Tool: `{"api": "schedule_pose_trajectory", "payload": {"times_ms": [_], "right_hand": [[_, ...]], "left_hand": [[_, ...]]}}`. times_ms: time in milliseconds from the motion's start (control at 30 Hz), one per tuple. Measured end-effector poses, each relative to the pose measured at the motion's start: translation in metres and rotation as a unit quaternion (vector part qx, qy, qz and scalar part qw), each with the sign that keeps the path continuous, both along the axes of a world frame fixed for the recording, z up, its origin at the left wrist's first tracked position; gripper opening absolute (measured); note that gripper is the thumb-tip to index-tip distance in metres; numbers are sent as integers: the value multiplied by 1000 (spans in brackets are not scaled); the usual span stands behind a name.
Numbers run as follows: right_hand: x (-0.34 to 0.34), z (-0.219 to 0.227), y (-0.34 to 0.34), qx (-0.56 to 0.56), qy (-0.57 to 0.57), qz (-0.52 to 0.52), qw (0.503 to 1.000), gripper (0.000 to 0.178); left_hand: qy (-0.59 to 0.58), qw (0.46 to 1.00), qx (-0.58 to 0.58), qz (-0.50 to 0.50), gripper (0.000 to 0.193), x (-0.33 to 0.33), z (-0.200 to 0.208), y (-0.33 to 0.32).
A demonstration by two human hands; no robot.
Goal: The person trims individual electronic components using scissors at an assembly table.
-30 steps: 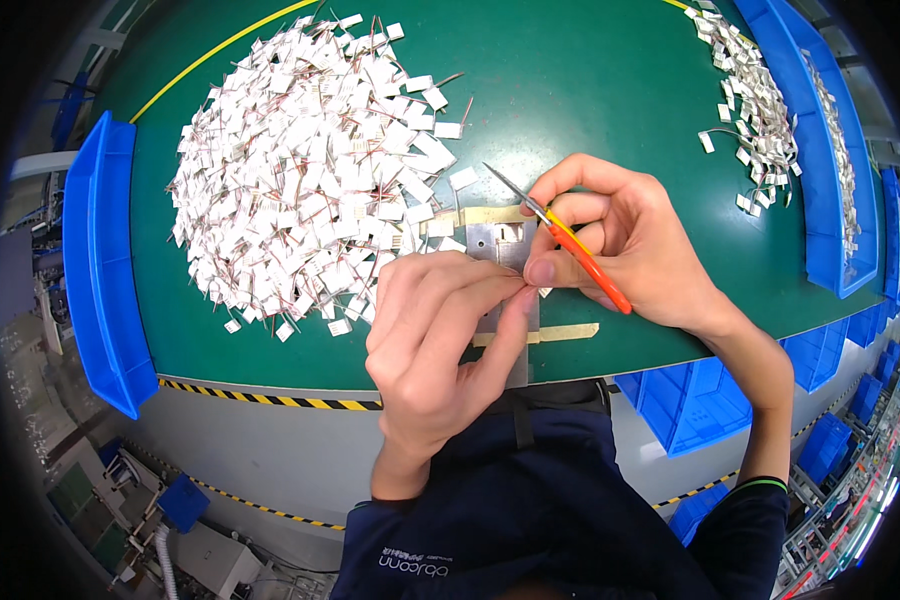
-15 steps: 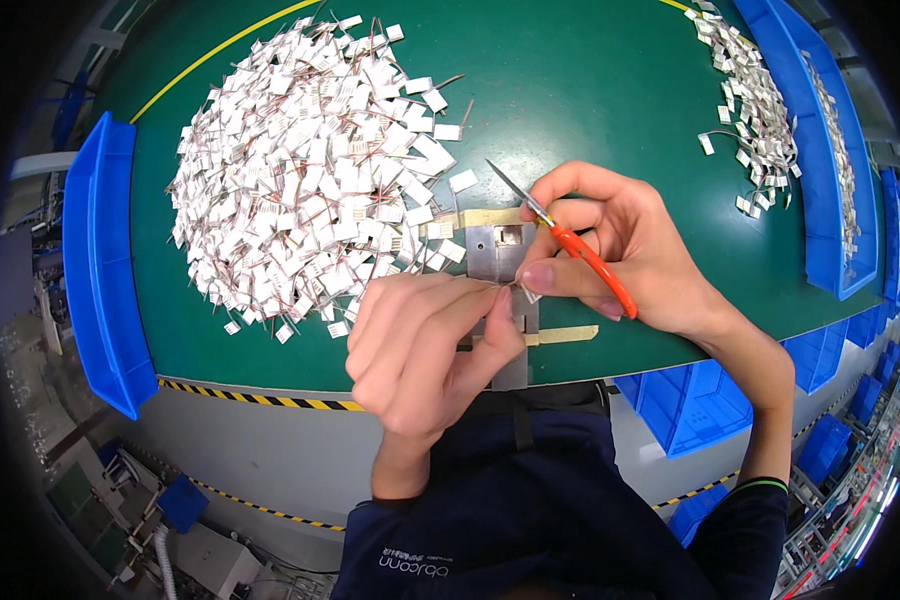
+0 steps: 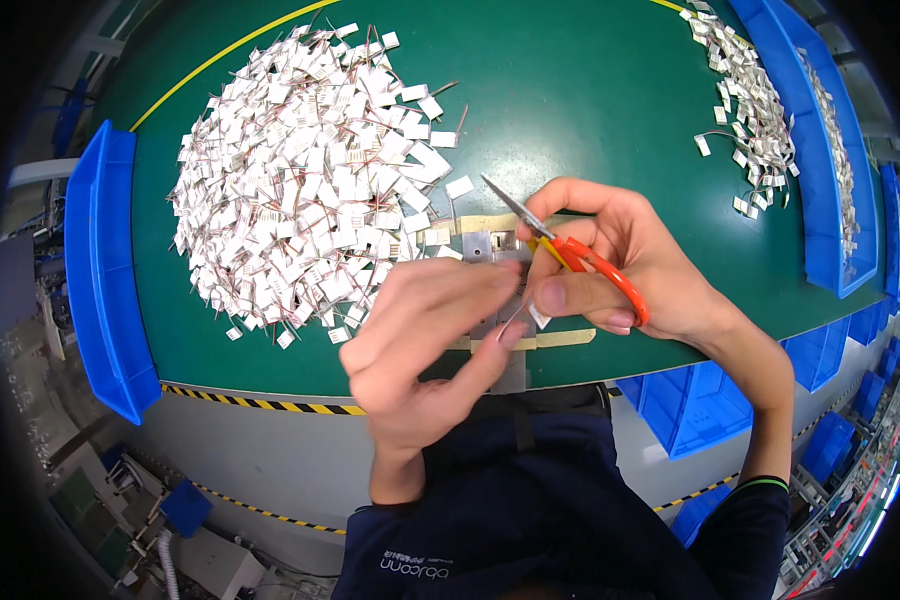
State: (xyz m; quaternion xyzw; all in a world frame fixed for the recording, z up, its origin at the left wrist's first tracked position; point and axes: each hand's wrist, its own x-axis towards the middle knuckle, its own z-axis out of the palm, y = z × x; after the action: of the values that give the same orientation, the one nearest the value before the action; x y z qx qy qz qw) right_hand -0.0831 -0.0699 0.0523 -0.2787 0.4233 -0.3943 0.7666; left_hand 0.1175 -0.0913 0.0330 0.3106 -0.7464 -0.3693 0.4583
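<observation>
My right hand (image 3: 635, 245) is closed round a pair of small scissors (image 3: 602, 264) with orange handles, their blades pointing up and to the left. Between its thumb and fingers it also pinches a small white connector (image 3: 539, 314) with thin wires. My left hand (image 3: 405, 345) is close by on the left, thumb and fingers apart, slightly blurred. A thin wire end passes near its thumb tip; whether they touch I cannot tell. Below both hands, a metal plate fixture (image 3: 478, 246) lies on the green table, with strips of beige tape (image 3: 565, 339) across it.
A large pile of white wired connectors (image 3: 300, 180) covers the table's left part. A smaller pile (image 3: 755, 115) lies at the far right, beside a blue bin (image 3: 820, 180) holding more. Another blue bin (image 3: 103, 270) stands at the left edge. Blue crates (image 3: 685, 405) sit below the table's right edge.
My left thumb and fingers have parted from their pinch at the connector's wires. The scissors have turned slightly in my right hand, and a yellow part between their handles now shows.
</observation>
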Motion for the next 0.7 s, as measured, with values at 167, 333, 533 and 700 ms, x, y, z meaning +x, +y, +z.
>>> {"api": "schedule_pose_trajectory", "payload": {"times_ms": [167,333,533,700], "right_hand": [[1,-2,-1,27,-27,24,999,37],[6,-2,1,24,6,-28,999,36],[6,-5,4,-65,59,-58,994,35],[1,-3,0,-3,-17,-7,1000,38]], "left_hand": [[38,997,18,-67,26,1,-11,-1],[85,979,183,13,18,-1,-9,11],[155,938,309,39,13,-9,-2,16],[263,865,425,-46,11,-4,-5,12]]}}
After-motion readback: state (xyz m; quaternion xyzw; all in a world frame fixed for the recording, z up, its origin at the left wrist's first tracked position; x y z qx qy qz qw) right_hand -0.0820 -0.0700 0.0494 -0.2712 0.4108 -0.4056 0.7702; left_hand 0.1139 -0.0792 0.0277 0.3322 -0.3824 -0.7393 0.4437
